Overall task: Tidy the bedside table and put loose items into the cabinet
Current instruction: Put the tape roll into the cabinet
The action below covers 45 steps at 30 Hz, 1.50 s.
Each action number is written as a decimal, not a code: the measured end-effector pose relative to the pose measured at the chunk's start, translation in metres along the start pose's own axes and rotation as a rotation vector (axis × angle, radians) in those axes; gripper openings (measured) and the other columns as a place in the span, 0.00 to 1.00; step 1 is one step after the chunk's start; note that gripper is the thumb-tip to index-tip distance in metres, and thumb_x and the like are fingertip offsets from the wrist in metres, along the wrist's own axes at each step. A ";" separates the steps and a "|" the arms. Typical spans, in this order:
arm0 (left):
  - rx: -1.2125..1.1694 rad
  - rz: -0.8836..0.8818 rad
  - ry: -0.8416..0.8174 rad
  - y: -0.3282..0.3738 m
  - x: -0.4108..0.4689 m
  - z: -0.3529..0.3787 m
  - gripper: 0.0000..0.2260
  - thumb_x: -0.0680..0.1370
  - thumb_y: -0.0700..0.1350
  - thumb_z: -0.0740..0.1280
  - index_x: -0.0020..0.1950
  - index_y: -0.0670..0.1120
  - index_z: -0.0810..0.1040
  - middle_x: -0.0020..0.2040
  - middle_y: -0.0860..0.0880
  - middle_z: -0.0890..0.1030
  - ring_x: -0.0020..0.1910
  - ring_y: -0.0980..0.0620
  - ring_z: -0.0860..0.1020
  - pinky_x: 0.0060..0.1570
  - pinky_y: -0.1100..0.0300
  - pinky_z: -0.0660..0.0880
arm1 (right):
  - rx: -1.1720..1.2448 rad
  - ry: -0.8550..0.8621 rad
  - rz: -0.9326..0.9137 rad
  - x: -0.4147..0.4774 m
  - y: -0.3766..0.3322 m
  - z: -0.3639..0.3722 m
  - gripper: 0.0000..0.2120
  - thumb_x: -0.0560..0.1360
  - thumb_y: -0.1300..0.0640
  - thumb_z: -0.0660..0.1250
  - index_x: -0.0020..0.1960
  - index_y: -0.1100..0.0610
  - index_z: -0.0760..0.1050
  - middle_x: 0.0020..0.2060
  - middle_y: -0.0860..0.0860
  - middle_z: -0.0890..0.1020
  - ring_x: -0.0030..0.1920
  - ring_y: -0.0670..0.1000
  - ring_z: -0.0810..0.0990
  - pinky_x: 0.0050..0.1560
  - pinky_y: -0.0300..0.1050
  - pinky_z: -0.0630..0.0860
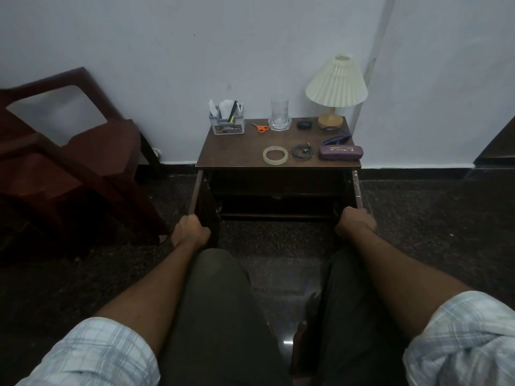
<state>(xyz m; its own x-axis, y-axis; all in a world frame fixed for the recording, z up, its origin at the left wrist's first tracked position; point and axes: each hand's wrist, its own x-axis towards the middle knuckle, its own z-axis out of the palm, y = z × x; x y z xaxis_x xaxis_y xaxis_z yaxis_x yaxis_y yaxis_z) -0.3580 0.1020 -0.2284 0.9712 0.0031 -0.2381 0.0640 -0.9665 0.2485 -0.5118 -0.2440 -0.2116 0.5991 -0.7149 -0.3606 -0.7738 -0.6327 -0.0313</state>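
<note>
The brown bedside table (237,151) stands against the wall with both cabinet doors swung open towards me. My left hand (189,229) grips the left door (204,199) at its lower edge. My right hand (355,221) grips the right door (357,188). The cabinet inside (278,199) is dark. On top lie a tape roll (275,155), a coiled black cord (303,151), a purple glasses case (341,152), dark sunglasses (337,139), orange-handled scissors (260,127), a small black object (302,124) and a clear glass (279,112).
A grey pen holder (227,119) stands at the table's back left and a pleated lamp (335,90) at the back right. A dark red plastic chair (69,162) sits to the left. My knees fill the floor space in front of the cabinet.
</note>
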 end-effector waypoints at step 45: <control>-0.565 0.303 -0.025 0.241 0.203 0.061 0.14 0.77 0.47 0.67 0.60 0.44 0.81 0.61 0.45 0.78 0.59 0.46 0.78 0.63 0.50 0.75 | 0.696 0.186 -0.128 0.203 -0.207 -0.016 0.16 0.74 0.48 0.71 0.54 0.59 0.82 0.51 0.56 0.84 0.50 0.56 0.83 0.44 0.44 0.75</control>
<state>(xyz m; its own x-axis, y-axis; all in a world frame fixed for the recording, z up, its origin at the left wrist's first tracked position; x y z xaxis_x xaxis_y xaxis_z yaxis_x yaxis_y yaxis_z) -0.1596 -0.1462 -0.2743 0.9601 -0.2613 -0.0999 -0.0948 -0.6397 0.7627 -0.2268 -0.2631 -0.2640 0.6708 -0.7259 -0.1522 -0.6097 -0.4228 -0.6705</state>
